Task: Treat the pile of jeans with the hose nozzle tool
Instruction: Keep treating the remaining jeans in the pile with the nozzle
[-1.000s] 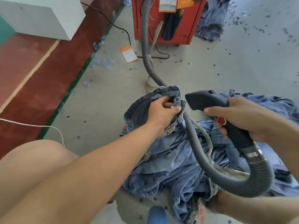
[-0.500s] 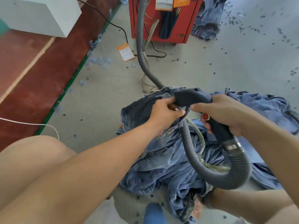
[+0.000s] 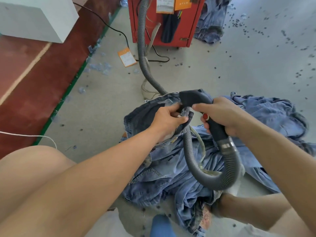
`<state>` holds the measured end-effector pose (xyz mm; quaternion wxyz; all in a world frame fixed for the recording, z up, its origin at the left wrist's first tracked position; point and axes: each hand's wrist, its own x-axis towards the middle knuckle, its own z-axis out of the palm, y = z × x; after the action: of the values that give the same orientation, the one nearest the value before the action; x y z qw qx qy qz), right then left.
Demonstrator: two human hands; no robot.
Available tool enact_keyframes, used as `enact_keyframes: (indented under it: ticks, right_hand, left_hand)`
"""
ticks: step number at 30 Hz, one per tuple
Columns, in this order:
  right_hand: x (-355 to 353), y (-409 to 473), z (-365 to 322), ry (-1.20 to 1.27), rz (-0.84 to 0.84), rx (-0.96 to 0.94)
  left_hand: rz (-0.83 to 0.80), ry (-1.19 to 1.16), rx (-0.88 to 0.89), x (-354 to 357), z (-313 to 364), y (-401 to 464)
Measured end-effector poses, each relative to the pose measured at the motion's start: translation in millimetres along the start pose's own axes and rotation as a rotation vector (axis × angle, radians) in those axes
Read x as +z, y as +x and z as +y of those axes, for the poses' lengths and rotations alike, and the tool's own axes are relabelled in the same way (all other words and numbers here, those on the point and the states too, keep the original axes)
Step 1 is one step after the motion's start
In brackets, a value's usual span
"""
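The left hand (image 3: 168,119) is gripping the bunched waistband of a pair of jeans (image 3: 142,115), fingers curled round the fold and lifting it off the pile (image 3: 172,170) on the grey floor (image 3: 106,106). The right hand (image 3: 220,115) is wrapping round the black handle of the nozzle (image 3: 193,98), one fingertip sitting beside its red button (image 3: 205,116). The nozzle's mouth is pressing right against the raised denim, just above the left thumb. The ribbed hose (image 3: 227,170) is looping down from the handle, curling over the pile and running up to the red machine (image 3: 164,21). More denim is lying at far right, dark specks are dotting the floor, and an orange tag (image 3: 126,57) is lying near the hose.
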<state>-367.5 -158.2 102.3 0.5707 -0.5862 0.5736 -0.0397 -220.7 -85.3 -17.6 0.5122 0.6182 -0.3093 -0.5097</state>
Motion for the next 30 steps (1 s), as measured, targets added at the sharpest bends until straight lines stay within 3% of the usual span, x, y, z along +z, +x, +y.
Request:
enact_keyframes:
  ticks: [3, 7, 9, 14, 18, 23, 27, 30]
  right_hand:
    - [-7.3, 2.7, 0.4, 0.078, 0.043, 0.015]
    - [-10.0, -11.3, 13.1, -0.086, -0.103, 0.009]
    - [-4.2, -9.2, 14.9, -0.12, -0.097, 0.0]
    - [-12.0, 7.0, 13.6, 0.091, 0.09, 0.012]
    - [-23.3, -5.3, 16.9, 0.068, 0.053, -0.06]
    - [-18.5, -27.9, 18.6, -0.233, 0.082, -0.234]
    - [-9.4, -23.1, 18.2, -0.452, 0.083, -0.236]
    - [-10.8, -10.9, 17.8, -0.335, 0.188, -0.233]
  left_hand:
    - [0.028, -0.001, -0.053, -6.1, 0.9, 3.4]
    - [0.076, -0.035, -0.124, -13.2, 9.8, 4.7]
    - [0.004, -0.023, -0.129, -12.3, 13.1, 0.4]
    - [-0.244, -0.123, -0.212, -7.0, 12.8, -8.0]
    - [-0.11, -0.099, -0.239, -15.0, 16.9, -6.6]
    - [0.015, -0.05, -0.204, -19.4, 13.4, -1.0]
    - [-0.062, 0.009, -0.166, -17.2, 14.1, -6.7]
    - [-0.067, -0.014, -0.142, -13.8, 11.8, -11.2]
